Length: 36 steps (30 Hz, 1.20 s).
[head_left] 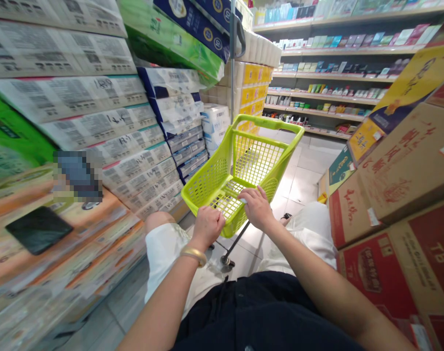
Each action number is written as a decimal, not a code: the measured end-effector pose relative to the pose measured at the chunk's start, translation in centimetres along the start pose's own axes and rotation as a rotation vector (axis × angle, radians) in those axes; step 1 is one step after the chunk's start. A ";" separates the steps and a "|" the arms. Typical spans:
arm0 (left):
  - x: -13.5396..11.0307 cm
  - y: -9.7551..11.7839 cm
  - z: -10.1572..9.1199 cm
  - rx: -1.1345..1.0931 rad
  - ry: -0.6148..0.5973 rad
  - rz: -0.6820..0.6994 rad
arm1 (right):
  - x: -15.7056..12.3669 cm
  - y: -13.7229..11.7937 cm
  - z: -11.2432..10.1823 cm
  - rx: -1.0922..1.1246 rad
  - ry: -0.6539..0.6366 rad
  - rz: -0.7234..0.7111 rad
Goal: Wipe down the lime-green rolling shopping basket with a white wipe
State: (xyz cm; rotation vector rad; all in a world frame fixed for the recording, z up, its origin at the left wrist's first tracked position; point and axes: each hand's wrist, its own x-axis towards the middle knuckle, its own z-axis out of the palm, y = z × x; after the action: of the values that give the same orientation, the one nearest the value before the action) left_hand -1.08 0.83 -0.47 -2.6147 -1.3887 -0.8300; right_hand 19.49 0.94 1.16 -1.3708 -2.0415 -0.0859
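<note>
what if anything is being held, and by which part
Can't tell for sure: the left hand curls at the near rim of the green basket; a small pale item shows at the right hand.

You are in a shop, by the look of a supermarket or general store. Ahead of you, long shelves (pixel 317 22) hold row upon row of small boxes and bottles. Wrapped packs (pixel 108 117), some marked with handwritten numbers, pile up on your left; printed cartons (pixel 401 146) stack on your right. Before you stands a green wheeled shopping basket (pixel 288 153).
</note>
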 end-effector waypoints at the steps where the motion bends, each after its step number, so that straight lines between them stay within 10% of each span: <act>1: 0.0 0.0 0.0 -0.001 0.001 -0.002 | -0.1 -0.1 0.1 -0.002 0.015 0.015; 8: -0.2 0.0 -0.1 -0.004 -0.005 -0.013 | -2.7 -4.2 2.0 0.021 0.009 -0.172; 17: -0.1 0.1 -0.3 -0.002 0.003 -0.016 | -0.3 -0.8 0.3 -0.022 -0.024 -0.044; 28: -0.5 0.0 -0.7 0.002 0.006 -0.018 | -2.5 -4.0 1.6 0.011 -0.012 -0.166; 36: -0.5 -0.1 -0.6 -0.009 0.016 -0.023 | -0.2 -1.4 0.2 -0.047 -0.020 0.072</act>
State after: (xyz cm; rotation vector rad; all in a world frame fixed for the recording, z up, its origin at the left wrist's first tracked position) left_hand -1.62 0.31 -0.27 -2.5982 -1.4165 -0.8602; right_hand 18.24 0.22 1.28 -1.4779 -2.0156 -0.0891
